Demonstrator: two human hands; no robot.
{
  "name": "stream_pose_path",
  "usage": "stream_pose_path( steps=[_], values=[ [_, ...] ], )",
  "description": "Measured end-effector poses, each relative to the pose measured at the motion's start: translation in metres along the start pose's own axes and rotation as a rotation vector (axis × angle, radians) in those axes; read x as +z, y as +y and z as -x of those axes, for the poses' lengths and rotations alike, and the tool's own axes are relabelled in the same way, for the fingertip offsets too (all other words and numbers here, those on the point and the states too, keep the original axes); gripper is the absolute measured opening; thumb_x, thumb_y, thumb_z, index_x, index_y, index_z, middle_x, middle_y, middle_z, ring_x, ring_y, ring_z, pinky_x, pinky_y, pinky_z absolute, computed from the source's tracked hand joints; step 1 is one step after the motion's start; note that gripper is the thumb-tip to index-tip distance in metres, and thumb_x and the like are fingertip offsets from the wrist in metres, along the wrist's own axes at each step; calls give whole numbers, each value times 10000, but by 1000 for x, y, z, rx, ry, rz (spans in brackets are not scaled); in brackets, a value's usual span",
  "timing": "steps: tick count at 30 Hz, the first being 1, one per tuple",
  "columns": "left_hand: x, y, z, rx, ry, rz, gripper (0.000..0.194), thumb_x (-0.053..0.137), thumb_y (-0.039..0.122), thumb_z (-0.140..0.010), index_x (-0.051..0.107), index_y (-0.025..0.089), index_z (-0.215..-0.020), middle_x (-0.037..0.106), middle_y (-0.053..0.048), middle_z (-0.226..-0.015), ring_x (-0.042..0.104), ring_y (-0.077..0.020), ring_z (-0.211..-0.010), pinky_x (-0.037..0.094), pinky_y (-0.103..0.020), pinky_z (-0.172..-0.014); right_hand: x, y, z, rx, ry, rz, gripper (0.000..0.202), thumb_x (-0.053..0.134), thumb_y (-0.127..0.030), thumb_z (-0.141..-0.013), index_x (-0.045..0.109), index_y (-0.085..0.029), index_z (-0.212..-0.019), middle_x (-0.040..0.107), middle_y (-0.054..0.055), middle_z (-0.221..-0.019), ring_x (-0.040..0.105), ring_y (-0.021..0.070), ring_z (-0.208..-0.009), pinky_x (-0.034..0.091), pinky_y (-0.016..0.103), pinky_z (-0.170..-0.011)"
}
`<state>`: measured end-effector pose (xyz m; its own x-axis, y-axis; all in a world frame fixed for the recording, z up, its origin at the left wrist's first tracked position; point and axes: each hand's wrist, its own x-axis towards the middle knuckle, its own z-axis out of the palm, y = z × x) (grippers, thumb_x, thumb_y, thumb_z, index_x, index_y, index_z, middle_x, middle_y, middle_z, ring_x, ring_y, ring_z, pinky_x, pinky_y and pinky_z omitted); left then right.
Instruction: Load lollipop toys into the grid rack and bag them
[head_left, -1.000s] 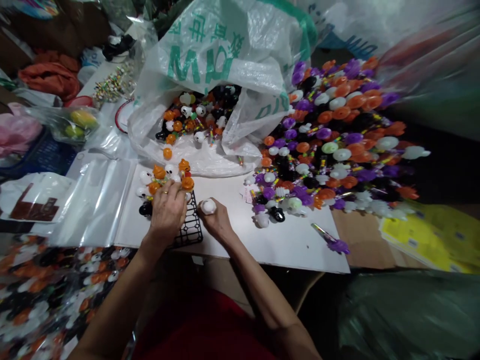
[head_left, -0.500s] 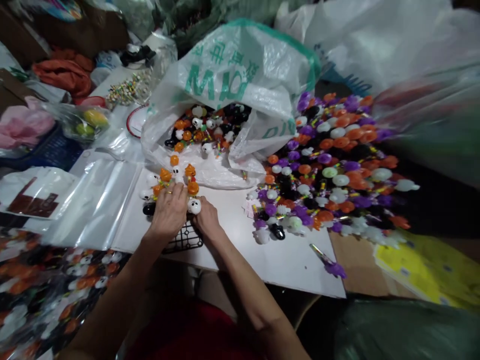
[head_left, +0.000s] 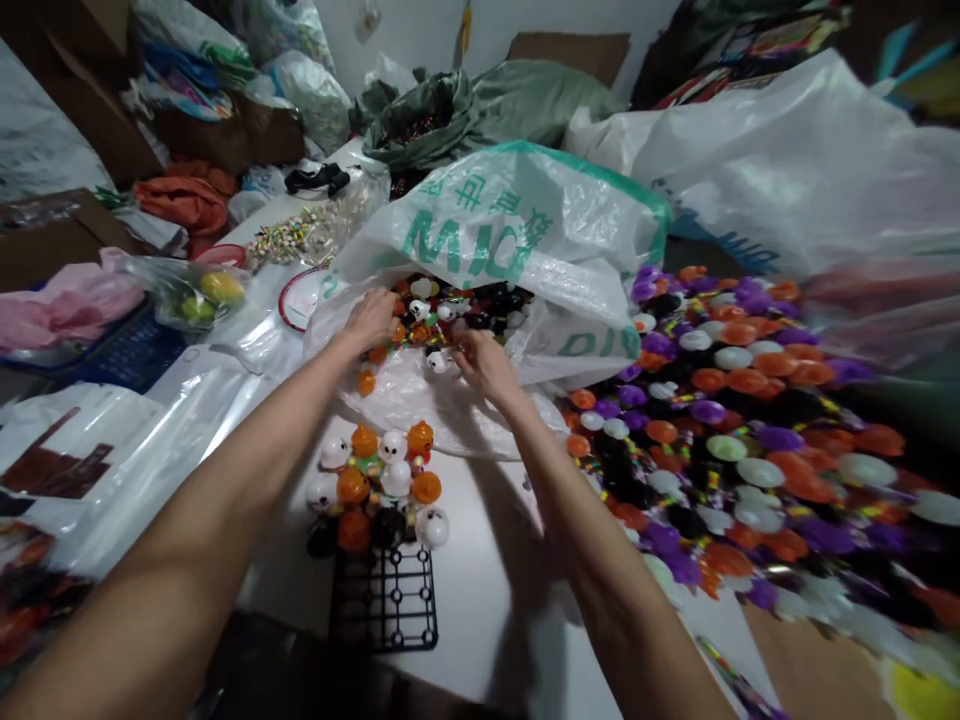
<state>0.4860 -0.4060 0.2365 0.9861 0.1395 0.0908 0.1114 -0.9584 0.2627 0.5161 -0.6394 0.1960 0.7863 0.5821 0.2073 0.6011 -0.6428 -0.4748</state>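
Inside the mouth of a white plastic bag point(head_left: 480, 235) with green print, my left hand point(head_left: 373, 320) rests at the left edge of a heap of small Halloween figures point(head_left: 420, 312). Its fingers are bent together, and whatever they pinch is hidden. My right hand point(head_left: 486, 362) reaches into the same heap from the right, fingers curled down among white and black figures; what they hold cannot be made out. Closer to me, a black grid rack point(head_left: 386, 600) lies on the white table. Rows of orange pumpkin, white ghost-like and black heads point(head_left: 375, 490) stand at its far part.
A large spread of purple, orange, white and black figures point(head_left: 735, 400) covers the right side. Clear plastic sleeves point(head_left: 172, 420) lie at the left, near a bag of yellow-green fruit point(head_left: 214, 295). Multicoloured small pieces point(head_left: 289, 235) are heaped behind.
Both hands have left the figures on the grid rack and moved forward into the bag. The view has tilted up, so the rack appears lower and shows more of its bare grid.
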Motion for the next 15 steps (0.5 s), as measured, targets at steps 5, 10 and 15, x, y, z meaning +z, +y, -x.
stream_pose_path(
  steps=[5,10,15],
  values=[
    [47,-7,-60,-113,-80,6,666,633,340,-819,427,33,-1373,531,-244,-1328,521,-336,-1232,414,-411,-1028,42,-1,-87,23,-11,124,567,601,-279,-891,426,-88,-1396,460,219,-1386,495,303,-1215,415,357,-979],
    [46,-17,-43,-14,-144,-39,625,633,359,-796,456,86,-1330,546,-190,-1286,560,-328,-1189,452,-384,-986,46,-6,-75,40,-181,243,592,661,-381,-866,463,-128,-1364,483,194,-1330,559,311,-1113,463,375,-912],
    [34,-17,22,148,-212,-124,338,546,209,-836,566,127,-1164,586,-149,-1180,625,-278,-1046,486,-374,-919,19,-35,-6,-122,-294,371,611,672,-183,-819,470,-194,-1395,516,155,-1334,549,313,-1148,491,357,-889]
  ],
)
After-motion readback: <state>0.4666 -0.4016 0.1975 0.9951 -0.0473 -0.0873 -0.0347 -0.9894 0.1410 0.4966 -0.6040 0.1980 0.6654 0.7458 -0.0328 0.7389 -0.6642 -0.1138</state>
